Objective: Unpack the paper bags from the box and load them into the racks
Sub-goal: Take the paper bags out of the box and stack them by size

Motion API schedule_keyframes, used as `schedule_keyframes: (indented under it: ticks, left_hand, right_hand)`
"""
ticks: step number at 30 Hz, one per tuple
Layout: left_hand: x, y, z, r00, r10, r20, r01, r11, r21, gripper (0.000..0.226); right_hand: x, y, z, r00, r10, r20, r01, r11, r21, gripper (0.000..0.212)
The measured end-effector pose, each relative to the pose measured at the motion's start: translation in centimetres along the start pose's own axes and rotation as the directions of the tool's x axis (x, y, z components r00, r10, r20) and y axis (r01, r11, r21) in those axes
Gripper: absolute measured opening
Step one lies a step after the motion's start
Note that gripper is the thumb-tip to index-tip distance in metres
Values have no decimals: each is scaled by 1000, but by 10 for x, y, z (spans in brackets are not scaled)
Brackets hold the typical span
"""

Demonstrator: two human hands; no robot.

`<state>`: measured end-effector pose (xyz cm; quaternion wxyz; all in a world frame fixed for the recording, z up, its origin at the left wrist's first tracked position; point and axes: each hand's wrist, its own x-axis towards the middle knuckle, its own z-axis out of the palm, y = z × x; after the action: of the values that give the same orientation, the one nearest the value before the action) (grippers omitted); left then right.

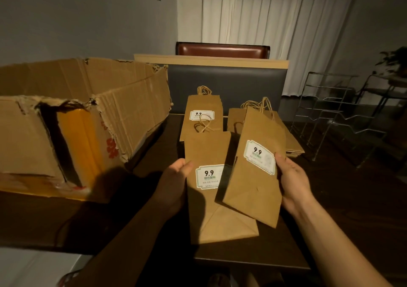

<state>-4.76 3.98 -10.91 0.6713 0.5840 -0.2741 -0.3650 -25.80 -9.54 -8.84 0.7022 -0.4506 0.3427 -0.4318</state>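
We see the left hand (176, 183) gripping one flat paper bag (211, 198) and the right hand (290, 181) gripping another bag (253, 181), both near-centre over the worktop (341, 198). Stacks of bags (203, 114) lie farther back. Box (77, 114) sits left, wire racks (337, 114) far right.

Ahead of you, a dark counter (330, 189), a brown leather chair back (222, 49), white curtains (275, 22), and a potted plant (394, 59) far right.
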Motion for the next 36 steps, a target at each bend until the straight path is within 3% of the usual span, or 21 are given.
schedule_keyframes:
  ticks: [5,7,10,12,14,15,17,20,23,25,27,30,33,36]
  left_hand:
    - [-3,1,-1,998,32,56,-34,999,31,25]
    - [-7,1,2,993,34,115,-42,997,60,26]
    - [-19,15,8,982,72,173,-74,997,1,28]
    - [-23,31,12,961,193,200,-191,981,-32,33]
    - [-29,42,15,930,314,191,-316,949,-17,35]
    - [-31,41,14,927,338,163,-344,939,11,34]
    - [-37,27,14,941,314,127,-325,943,74,32]
    - [-49,4,17,969,221,112,-233,966,112,29]
    - [-53,10,21,959,282,31,-283,945,163,29]
    - [-55,18,22,969,245,33,-247,966,76,24]
    - [-56,21,14,977,209,42,-212,973,93,33]
    - [-62,14,-11,995,102,16,-101,937,334,53]
    - [-70,7,-37,999,1,-48,26,828,561,77]
    - [-74,11,-42,997,45,-62,24,585,810,78]
  right_hand:
    - [-11,24,19,995,14,102,23,937,-349,24]
    - [-19,30,31,991,6,134,44,928,-369,22]
    - [-27,18,46,953,-247,172,298,861,-413,18]
    - [-29,4,54,871,-436,228,492,766,-415,25]
    - [-32,-5,58,820,-493,290,572,732,-370,18]
    - [-35,-3,58,811,-489,321,581,738,-344,13]
    - [-42,11,52,820,-437,370,558,756,-343,25]
    - [-49,36,42,879,-294,376,436,816,-379,27]
    - [-47,29,51,894,-350,279,440,802,-404,21]
    - [-46,18,61,889,-403,217,457,764,-455,20]
    - [-45,15,67,896,-397,197,440,740,-509,18]
    - [-50,20,65,953,-175,247,294,728,-620,20]
    - [-57,30,63,958,69,280,192,573,-797,33]
    - [-56,38,73,956,91,278,245,270,-931,55]
